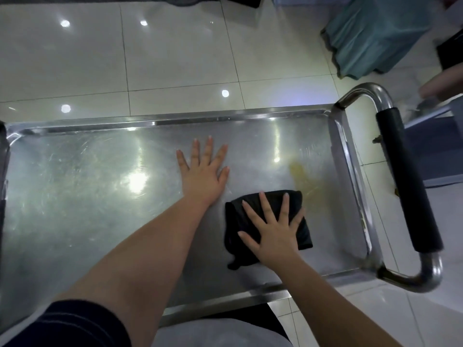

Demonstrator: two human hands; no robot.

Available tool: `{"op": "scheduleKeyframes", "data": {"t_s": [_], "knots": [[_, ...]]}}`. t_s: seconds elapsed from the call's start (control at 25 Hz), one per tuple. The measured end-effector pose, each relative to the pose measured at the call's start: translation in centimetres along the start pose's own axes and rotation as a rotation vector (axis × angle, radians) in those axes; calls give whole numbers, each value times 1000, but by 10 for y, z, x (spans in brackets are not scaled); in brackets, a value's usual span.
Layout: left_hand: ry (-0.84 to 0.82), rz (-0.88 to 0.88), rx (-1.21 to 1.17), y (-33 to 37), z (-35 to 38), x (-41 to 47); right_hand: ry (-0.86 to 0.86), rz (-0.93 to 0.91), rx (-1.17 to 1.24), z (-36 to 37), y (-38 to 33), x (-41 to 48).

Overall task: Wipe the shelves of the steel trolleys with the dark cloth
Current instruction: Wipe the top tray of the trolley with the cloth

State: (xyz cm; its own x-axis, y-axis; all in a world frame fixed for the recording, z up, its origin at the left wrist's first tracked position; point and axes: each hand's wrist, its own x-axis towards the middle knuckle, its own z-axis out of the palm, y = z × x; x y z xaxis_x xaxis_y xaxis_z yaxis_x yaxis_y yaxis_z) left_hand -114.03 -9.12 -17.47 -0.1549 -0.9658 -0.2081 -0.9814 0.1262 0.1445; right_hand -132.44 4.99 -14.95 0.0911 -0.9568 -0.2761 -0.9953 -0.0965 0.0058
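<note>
The top shelf of a steel trolley [75,196] fills the middle of the head view, shiny and scratched. A folded dark cloth [240,216] lies on its right part. My right hand [273,229] presses flat on the cloth with fingers spread. My left hand [204,171] rests flat on the bare steel just left of and beyond the cloth, fingers straight. A yellowish smear [298,171] marks the shelf just beyond the cloth.
The trolley's push handle with a black grip [406,179] curves up at the right end. Glossy white floor tiles [175,58] lie beyond. A teal covered object [375,33] stands at the back right, and another person's limb [443,81] shows at the right edge.
</note>
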Motion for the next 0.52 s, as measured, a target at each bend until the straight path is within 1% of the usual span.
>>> {"op": "scheduleKeyframes", "data": {"t_s": [0.08,0.16,0.32,0.4,0.48,0.52], "knots": [[39,-5,-8,-3,3,-1,-5,19,4,-4,-4,13],[44,-8,-17,-1,3,0,-5,32,18,0,-2,9],[49,-9,-10,1,2,0,-30,-63,61,28,25,-62],[62,-6,-11,1,1,-2,-70,-73,46,33,40,-89],[68,-1,-11,1,2,-2,-70,-57,50,26,47,-69],[69,2,-14,0,3,-1,-29,-33,52,20,49,-42]]}}
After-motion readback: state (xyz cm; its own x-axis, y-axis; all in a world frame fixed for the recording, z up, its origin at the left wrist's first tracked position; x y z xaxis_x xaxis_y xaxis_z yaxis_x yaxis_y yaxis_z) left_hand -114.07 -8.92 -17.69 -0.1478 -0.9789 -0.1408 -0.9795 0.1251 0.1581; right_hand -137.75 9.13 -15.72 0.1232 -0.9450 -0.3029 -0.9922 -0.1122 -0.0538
